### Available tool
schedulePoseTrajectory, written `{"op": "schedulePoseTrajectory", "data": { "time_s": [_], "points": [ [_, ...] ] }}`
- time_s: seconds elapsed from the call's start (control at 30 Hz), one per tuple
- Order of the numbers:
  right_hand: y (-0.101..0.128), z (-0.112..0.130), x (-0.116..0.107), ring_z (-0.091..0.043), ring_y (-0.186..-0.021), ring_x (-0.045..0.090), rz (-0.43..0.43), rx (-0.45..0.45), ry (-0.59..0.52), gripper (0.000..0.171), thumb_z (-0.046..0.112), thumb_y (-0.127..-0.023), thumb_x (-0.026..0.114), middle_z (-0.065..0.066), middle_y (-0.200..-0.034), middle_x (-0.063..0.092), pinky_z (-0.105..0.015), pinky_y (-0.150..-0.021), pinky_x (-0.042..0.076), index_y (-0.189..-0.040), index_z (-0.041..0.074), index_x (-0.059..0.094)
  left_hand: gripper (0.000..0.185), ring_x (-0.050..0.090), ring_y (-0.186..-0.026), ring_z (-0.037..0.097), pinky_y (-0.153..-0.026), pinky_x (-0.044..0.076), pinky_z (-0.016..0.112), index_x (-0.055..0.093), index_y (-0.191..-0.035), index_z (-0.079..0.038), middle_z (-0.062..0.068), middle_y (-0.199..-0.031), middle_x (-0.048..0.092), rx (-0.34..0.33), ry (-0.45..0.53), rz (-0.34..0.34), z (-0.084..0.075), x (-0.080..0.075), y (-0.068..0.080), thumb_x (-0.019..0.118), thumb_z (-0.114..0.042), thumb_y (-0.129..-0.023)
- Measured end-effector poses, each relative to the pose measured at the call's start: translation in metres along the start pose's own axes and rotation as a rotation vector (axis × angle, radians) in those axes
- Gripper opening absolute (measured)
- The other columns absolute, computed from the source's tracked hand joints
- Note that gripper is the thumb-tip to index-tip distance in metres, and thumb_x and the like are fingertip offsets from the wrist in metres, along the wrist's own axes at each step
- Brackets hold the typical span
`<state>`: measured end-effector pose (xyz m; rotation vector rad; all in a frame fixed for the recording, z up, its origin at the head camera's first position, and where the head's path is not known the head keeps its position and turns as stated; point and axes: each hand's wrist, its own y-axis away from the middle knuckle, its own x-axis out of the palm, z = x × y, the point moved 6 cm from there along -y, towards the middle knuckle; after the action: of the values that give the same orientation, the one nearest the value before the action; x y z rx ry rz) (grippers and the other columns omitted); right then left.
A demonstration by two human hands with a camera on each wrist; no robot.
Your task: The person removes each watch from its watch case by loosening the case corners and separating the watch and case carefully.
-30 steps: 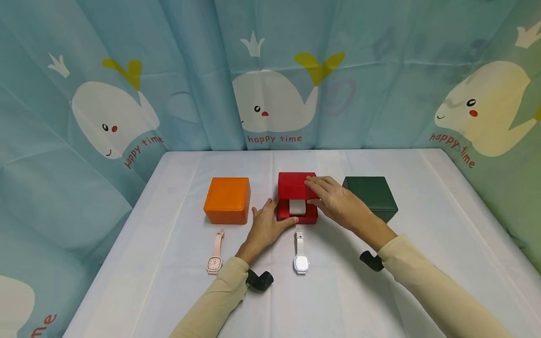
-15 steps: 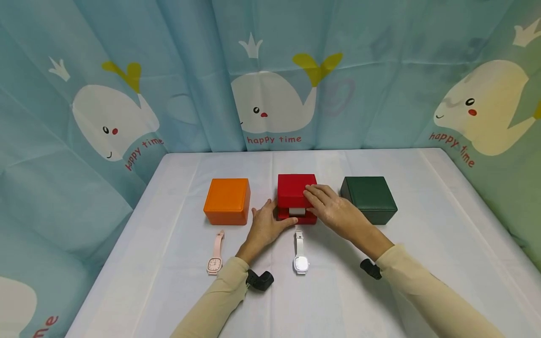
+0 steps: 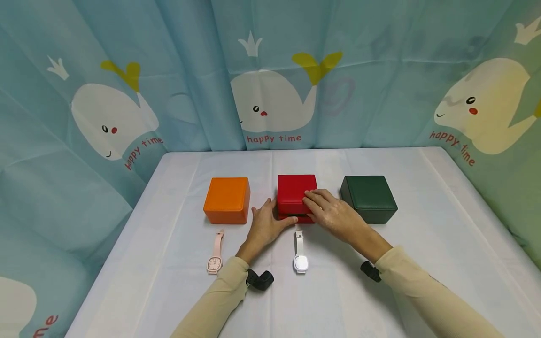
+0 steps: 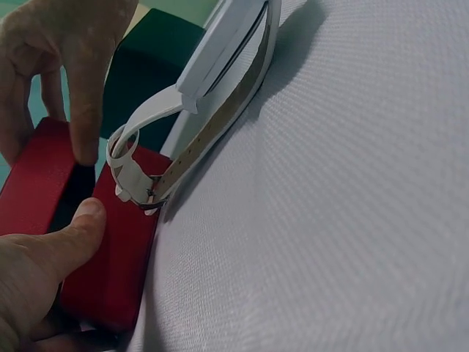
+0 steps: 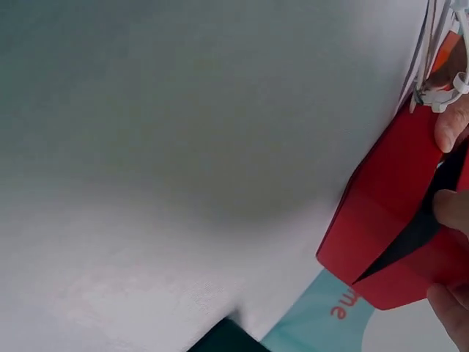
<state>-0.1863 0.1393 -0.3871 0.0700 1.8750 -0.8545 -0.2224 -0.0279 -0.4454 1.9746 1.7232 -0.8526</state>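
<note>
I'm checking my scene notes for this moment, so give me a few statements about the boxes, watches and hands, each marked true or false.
1. The right hand rests on the lid of the red box. True.
2. The red box stands wide open. False: its lid is almost down, with only a narrow dark gap showing.
3. The white watch lies on the table in front of the red box. True.
4. The pink watch lies inside the orange box. False: it lies on the table in front of that closed box.
5. The left hand holds the green box. False: it touches the red box's base.
</note>
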Motion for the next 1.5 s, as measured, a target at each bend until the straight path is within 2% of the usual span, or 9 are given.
{"op": "schedulePoseTrajectory", "data": {
  "time_s": [0.2,0.53,0.73,1.03,1.27,1.5],
  "points": [
    [-0.0016,0.0008,-0.0008,-0.036,-0.107,0.064,0.015,0.008,0.018,0.057,0.015,-0.073,0.094,-0.021,-0.117,0.069,-0.041,-0.082,0.058,-0.119,-0.006,0.068,0.081,0.042,-0.140,0.041,-0.115,0.009,0.067,0.052,-0.145,0.003,0.022,-0.142,0.055,-0.011,0.004,0.002,-0.0008,0.0009,0.0007,0.086,-0.035,-0.083],
    [-0.0035,0.0006,-0.0008,-0.035,-0.106,0.064,0.058,0.030,0.017,0.058,0.014,-0.070,0.096,-0.020,-0.117,0.070,-0.041,-0.084,0.057,-0.118,-0.005,0.069,0.081,0.043,-0.139,0.041,-0.113,0.011,0.070,0.053,-0.144,0.004,0.023,-0.141,0.055,0.010,-0.009,-0.005,-0.0019,0.0002,-0.0004,0.086,-0.036,-0.083],
    [-0.0043,0.0016,-0.0024,-0.034,-0.106,0.065,0.076,0.058,-0.027,0.053,0.013,-0.071,0.095,-0.019,-0.116,0.070,-0.040,-0.084,0.057,-0.116,-0.003,0.072,0.085,0.043,-0.138,0.043,-0.113,0.011,0.070,0.049,-0.147,0.005,0.024,-0.143,0.053,0.016,-0.012,-0.009,-0.0011,-0.0002,-0.0001,0.087,-0.036,-0.083],
    [-0.0004,0.0021,0.0004,-0.033,-0.107,0.065,0.038,0.136,-0.067,0.051,0.011,-0.070,0.095,-0.017,-0.116,0.071,-0.040,-0.086,0.056,-0.115,-0.003,0.073,0.086,0.041,-0.139,0.042,-0.112,0.010,0.071,0.044,-0.150,0.004,0.022,-0.145,0.052,0.035,-0.040,-0.001,0.0011,0.0026,0.0014,0.084,-0.036,-0.085],
    [0.0004,0.0066,0.0029,-0.032,-0.107,0.065,0.016,0.153,-0.053,0.048,0.008,-0.072,0.093,-0.017,-0.116,0.071,-0.040,-0.085,0.057,-0.114,-0.005,0.073,0.088,0.038,-0.142,0.043,-0.112,0.008,0.073,0.039,-0.154,0.002,0.020,-0.148,0.049,0.048,-0.067,0.024,0.0013,0.0046,0.0035,0.083,-0.034,-0.087],
    [0.0014,0.0063,0.0017,-0.033,-0.109,0.065,0.001,0.163,-0.053,0.049,0.008,-0.073,0.092,-0.018,-0.117,0.071,-0.041,-0.087,0.056,-0.115,-0.006,0.072,0.089,0.038,-0.141,0.043,-0.111,0.009,0.073,0.038,-0.155,0.001,0.021,-0.148,0.049,0.053,-0.069,0.029,-0.0005,0.0037,0.0019,0.079,-0.043,-0.089]
  ]
}}
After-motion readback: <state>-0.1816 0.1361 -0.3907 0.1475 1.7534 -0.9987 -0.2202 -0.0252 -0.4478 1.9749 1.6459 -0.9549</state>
